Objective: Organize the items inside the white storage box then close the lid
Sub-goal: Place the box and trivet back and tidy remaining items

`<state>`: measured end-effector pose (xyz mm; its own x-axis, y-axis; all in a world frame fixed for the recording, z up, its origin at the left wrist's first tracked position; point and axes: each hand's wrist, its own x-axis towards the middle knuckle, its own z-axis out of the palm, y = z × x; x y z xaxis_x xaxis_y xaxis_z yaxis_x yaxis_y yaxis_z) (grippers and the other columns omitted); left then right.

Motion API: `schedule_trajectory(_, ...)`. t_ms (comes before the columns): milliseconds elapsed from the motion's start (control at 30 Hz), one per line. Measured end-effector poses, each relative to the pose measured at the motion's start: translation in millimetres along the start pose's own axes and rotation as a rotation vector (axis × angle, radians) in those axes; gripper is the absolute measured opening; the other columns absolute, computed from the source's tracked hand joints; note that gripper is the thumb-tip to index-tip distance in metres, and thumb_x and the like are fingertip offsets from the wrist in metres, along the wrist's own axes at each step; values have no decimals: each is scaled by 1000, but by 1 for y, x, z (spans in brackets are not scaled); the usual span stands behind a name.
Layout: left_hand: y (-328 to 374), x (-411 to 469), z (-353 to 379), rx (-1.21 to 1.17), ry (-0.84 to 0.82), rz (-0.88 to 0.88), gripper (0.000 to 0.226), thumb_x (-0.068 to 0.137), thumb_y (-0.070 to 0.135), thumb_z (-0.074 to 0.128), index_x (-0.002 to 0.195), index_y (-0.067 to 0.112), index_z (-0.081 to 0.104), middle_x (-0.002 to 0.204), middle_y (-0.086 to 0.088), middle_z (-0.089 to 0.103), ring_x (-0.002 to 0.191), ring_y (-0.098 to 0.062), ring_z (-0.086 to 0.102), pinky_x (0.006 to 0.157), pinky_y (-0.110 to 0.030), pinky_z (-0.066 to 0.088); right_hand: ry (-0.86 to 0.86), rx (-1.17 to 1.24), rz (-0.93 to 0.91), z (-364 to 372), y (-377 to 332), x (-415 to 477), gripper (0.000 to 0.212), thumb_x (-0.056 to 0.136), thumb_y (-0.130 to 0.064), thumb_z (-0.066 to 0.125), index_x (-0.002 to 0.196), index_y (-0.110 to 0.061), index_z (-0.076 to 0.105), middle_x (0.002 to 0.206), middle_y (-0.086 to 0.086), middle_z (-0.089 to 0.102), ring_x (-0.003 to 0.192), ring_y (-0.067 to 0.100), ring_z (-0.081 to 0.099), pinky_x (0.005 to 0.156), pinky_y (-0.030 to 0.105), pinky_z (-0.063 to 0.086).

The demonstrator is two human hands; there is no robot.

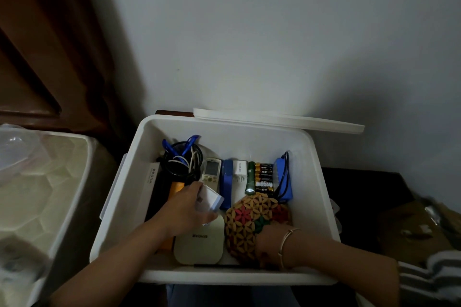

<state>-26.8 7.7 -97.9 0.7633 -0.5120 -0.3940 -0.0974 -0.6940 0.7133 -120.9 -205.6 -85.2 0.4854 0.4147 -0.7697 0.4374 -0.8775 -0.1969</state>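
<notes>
The open white plastic storage box (316,182) stands before the wall, its white lid (287,121) leaning behind it. The left hand (185,209) has its grip clamped on a small white paper packet (209,199). The right hand (270,244) presses on a round flower-patterned wooden mat (249,217); its grip I cannot tell.
</notes>
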Motion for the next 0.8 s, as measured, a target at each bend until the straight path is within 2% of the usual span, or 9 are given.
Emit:
schedule_trajectory(167, 0, 0, 1, 11, -17, -5, 69, 76, 44, 75, 133, 25, 39, 110, 10, 50, 98, -9, 54, 65, -13, 45, -32, 78, -21, -11, 0, 7, 23, 87, -17, 62, 102, -2, 71, 98, 16, 65, 88, 31, 59, 76, 37, 51)
schedule_trajectory(267, -1, 0, 1, 6, -18, -9, 67, 76, 44, 76, 130, 27, 40, 107, 13, 50, 95, -8, 55, 60, -12, 45, -105, 145, -14, -17, 1, 9, 29, 86, -23, 65, 108, -4, 70, 104, 14, 66, 94, 29, 59, 80, 36, 49)
schedule_trajectory(400, -2, 0, 0, 4, -16, -9, 66, 76, 45, 76, 129, 27, 40, 103, 16, 49, 90, -6, 54, 57, -11, 44, -114, 134, 81, -17, 3, 10, 43, 84, -35, 67, 108, 0, 67, 100, 14, 63, 88, 25, 56, 80, 35, 50)
schedule_trajectory(500, -3, 0, 0, -7, -26, -18, 69, 76, 44, 75, 132, 25, 39, 104, 14, 51, 91, -6, 55, 59, -11, 44, -102, 151, 170, -18, 6, 4, 54, 80, -46, 68, 114, -4, 63, 107, 13, 61, 97, 26, 58, 86, 36, 51)
schedule_trajectory(567, -2, -1, 1, -30, -40, -33, 77, 77, 44, 75, 139, 24, 35, 111, 10, 51, 96, -7, 54, 62, -11, 45, -65, 225, 203, -23, 8, -5, 41, 79, -50, 67, 97, -13, 65, 91, 7, 61, 82, 20, 57, 74, 29, 50)
schedule_trajectory(633, 2, -1, 1, -52, -45, -42, 86, 78, 43, 75, 146, 24, 27, 122, 4, 51, 102, -7, 51, 70, -12, 46, 90, 294, 268, -28, 8, -20, 34, 80, -54, 63, 74, -21, 59, 69, -2, 52, 62, 12, 48, 59, 22, 42)
schedule_trajectory(667, 6, 0, 2, -55, -45, -45, 88, 77, 44, 75, 148, 25, 25, 124, 3, 51, 103, -8, 51, 75, -14, 47, 225, 320, 312, -30, 9, -30, 36, 81, -56, 61, 73, -21, 57, 71, -4, 52, 63, 11, 48, 59, 20, 40)
schedule_trajectory(733, 17, 4, 7, -58, -52, -43, 87, 77, 47, 75, 146, 26, 27, 111, 9, 54, 96, -4, 54, 74, -13, 47, 614, 308, 385, -28, 21, -50, 32, 83, -55, 55, 88, -24, 59, 85, -9, 56, 80, 9, 52, 67, 19, 36)
schedule_trajectory(800, 32, 13, 15, -18, -55, -46, 84, 77, 50, 73, 144, 25, 29, 102, 13, 54, 90, -1, 53, 66, -10, 42, 963, 238, 447, -24, 37, -70, 30, 85, -44, 61, 105, -22, 63, 105, -5, 61, 102, 16, 55, 80, 24, 40)
